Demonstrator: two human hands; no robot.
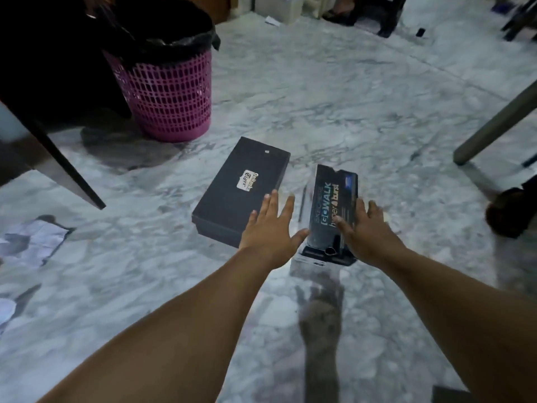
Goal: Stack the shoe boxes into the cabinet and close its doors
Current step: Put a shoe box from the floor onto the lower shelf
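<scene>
Two shoe boxes lie on the marble floor. A plain black box with a small white label sits at left of centre. A glossy black box with "GOWALK" lettering lies just right of it. My left hand hovers with fingers spread between the two boxes, its thumb at the glossy box's near left corner. My right hand reaches over the glossy box's right side with fingers straight; contact is unclear. The cabinet itself is not clearly in view.
A pink lattice bin with a black liner stands behind the boxes. A dark panel edge juts in from the left. A metal table leg slants at right. Crumpled paper lies on the floor at left.
</scene>
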